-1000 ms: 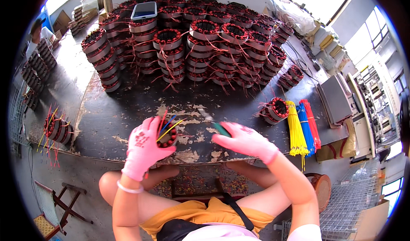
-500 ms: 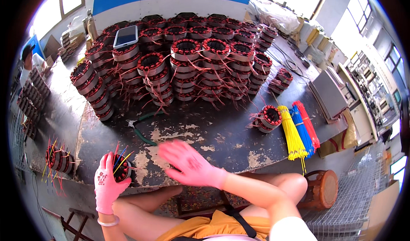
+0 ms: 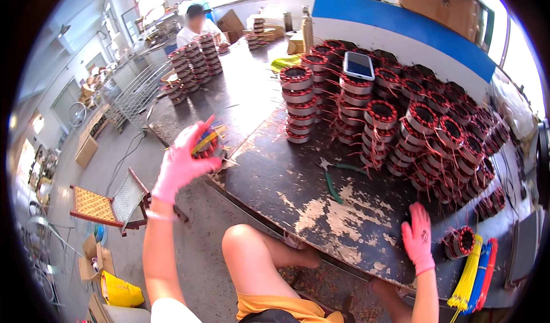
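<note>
At the left edge of the table, my pink-gloved left hand is wrapped round a motor stator with yellow, blue and red wires sticking out. The palm and fingers partly hide it, and I cannot tell whether more stators lie against it. My gloved right hand lies on the tabletop at the right with its fingers stretched out, holding nothing. A single stator stands just to its right. Beside that lie bundles of yellow wires, blue wires and red wires.
Many stacked stators with loose red leads fill the back right, with a phone on top. Green-handled pliers lie mid-table. More stacks stand at the far left before a seated person. A chair stands left.
My view has swung left. My left hand has carried the stator left along the table edge. My right hand has moved away to the right, near the single stator.
</note>
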Demonstrator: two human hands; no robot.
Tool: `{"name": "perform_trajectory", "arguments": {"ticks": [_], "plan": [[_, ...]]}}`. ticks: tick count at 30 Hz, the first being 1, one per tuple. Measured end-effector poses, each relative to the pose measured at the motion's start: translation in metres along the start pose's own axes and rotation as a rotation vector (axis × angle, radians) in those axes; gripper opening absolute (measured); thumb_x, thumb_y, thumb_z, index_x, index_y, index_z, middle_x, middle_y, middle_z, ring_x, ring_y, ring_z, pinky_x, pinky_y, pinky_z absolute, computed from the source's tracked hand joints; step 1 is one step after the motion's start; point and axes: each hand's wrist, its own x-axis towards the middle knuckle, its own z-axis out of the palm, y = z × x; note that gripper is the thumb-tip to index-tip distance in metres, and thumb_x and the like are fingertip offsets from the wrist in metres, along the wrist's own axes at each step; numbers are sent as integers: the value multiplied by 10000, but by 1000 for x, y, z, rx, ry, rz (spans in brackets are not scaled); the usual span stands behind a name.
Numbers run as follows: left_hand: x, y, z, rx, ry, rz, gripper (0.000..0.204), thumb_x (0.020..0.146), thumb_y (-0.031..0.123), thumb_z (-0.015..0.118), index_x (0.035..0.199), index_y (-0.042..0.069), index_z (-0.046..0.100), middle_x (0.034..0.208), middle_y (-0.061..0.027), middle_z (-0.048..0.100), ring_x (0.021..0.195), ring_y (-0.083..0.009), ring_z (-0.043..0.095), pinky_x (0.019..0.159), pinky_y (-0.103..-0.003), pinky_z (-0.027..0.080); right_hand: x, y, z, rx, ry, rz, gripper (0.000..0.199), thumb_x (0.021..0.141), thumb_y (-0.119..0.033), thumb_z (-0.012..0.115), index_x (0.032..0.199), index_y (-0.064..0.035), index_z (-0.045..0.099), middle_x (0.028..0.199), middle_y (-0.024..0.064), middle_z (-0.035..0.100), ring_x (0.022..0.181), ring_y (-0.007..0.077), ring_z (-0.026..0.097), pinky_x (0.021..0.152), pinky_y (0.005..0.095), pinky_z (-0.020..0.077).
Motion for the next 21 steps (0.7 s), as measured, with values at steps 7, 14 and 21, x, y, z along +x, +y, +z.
{"name": "perform_trajectory", "arguments": {"ticks": [7, 14, 21], "plan": [[58, -98, -7, -106, -4, -241, 977, 705, 311, 926, 1491, -54, 476, 1402, -171, 633, 1295, -231, 605, 1113, -336, 449, -18, -91, -5, 182, -153, -105, 543, 869, -275, 668, 1347, -36, 573, 1452, 191, 530, 1394, 435, 430, 1190, 532, 327], [68, -117, 19, 35, -92, -222, 1002, 696, 467, 896, 1496, 15, 497, 1442, -182, 574, 1331, -292, 569, 1115, -366, 450, -19, -89, -6, 175, -142, -62, 550, 852, -258, 701, 1340, -37, 581, 1451, 178, 532, 1381, 425, 440, 1178, 534, 335], [64, -113, 14, -22, -109, -295, 916, 804, 541, 824, 1509, 59, 497, 1482, -180, 522, 1369, -308, 526, 1140, -375, 424, -21, -90, -4, 169, -124, -74, 535, 854, -252, 704, 1326, -30, 587, 1449, 175, 532, 1385, 414, 442, 1183, 536, 330]]}}
